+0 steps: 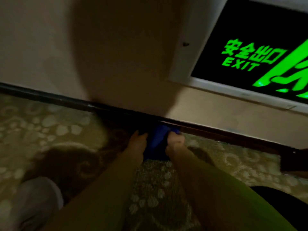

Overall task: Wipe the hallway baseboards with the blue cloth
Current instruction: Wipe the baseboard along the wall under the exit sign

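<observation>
1. Blue cloth (156,144) sits low centre of view, bunched between both hands, its top edge up against the dark baseboard (216,132).
2. Left hand (137,144): at 9 o'clock of the cloth, fingers curled onto its left edge, fingertips reaching the baseboard. Grip closed on the cloth edge as far as the blur allows.
3. Right hand (175,145): at 3 o'clock of the cloth, fist closed with a tuft of blue showing above the knuckles at 12 o'clock. Grip is tight on the cloth.
4. Most of the cloth hangs in the gap between the two grips and trails toward 6 o'clock onto the patterned carpet (50,127).
5. Baseboard runs diagonally from 9 o'clock down to 3 o'clock, along the foot of the beige wall (41,47).
6. Lit green exit sign (250,52) set low in the wall at 2 o'clock, well apart from the hands.
7. Frame is dim and motion-blurred; exact finger placement can't be resolved.
</observation>
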The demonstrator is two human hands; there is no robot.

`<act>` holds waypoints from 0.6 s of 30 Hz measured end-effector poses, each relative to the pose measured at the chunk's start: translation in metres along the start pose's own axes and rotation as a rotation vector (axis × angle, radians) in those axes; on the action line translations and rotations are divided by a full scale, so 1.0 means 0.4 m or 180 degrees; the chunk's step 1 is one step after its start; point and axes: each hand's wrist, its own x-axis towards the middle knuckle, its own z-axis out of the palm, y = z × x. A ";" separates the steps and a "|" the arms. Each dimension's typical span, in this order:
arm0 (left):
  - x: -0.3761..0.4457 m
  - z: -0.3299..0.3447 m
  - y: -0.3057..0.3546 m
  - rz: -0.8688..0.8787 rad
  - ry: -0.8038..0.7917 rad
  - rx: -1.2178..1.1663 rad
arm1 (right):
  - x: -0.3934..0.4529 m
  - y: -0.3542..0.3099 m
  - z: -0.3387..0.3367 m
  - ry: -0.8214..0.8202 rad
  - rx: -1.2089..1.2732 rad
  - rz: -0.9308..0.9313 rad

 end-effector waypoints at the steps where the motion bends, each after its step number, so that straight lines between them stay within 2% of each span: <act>1: 0.000 0.001 -0.008 0.0025 -0.0090 0.0010 | 0.001 -0.001 -0.003 0.0064 0.0082 0.0028; 3: -0.011 0.005 -0.012 0.0058 -0.0122 -0.0080 | 0.011 0.006 0.005 0.0198 0.0464 0.0056; 6: 0.018 -0.004 -0.018 0.0026 -0.0021 -0.0060 | -0.003 0.003 0.011 0.0204 0.0484 -0.0036; 10: 0.014 0.016 0.008 -0.0025 0.0058 0.0168 | -0.011 -0.010 -0.025 -0.0371 -0.0167 0.0042; 12: 0.011 0.035 0.024 0.0088 0.0226 0.0317 | 0.010 -0.016 -0.060 -0.0423 -0.0559 0.0061; 15: 0.011 0.060 0.033 0.0116 0.0475 0.0191 | -0.006 -0.037 -0.105 -0.0096 -0.0354 -0.0100; 18: -0.014 0.093 0.015 -0.0119 0.0308 0.0352 | -0.052 -0.059 -0.109 0.0507 0.0108 -0.0335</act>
